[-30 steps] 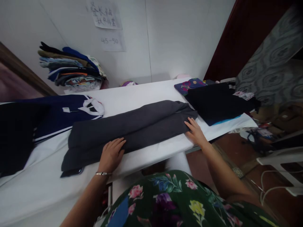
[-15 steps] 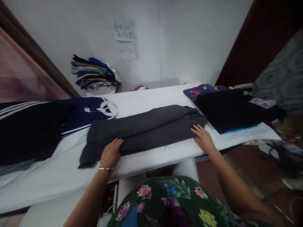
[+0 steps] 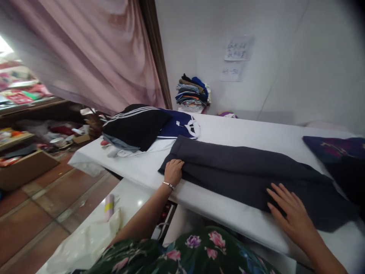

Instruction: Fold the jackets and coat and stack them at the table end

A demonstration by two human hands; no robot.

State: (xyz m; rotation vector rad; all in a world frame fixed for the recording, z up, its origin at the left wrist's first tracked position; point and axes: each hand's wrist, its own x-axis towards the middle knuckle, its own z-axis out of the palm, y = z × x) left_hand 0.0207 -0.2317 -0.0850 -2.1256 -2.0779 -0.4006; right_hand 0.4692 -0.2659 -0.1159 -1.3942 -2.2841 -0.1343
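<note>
A dark grey pair of trousers, folded lengthwise, stretches across the white-covered table in front of me. Near its left end, my left hand rests on the lower edge, its fingers lying together over the cloth. A bracelet circles that wrist. My right hand lies over the trousers toward their right part, fingers spread and thumb apart. It holds nothing.
Black clothing with white stripes and a navy top lie left. A folded clothes pile stands behind. At right is a dark patterned garment. A plastic bag sits on a lower white surface.
My view has swung left, bringing the curtain and floor into sight. My left hand has slid toward the trousers' left end; my right hand has come in from their right end.
</note>
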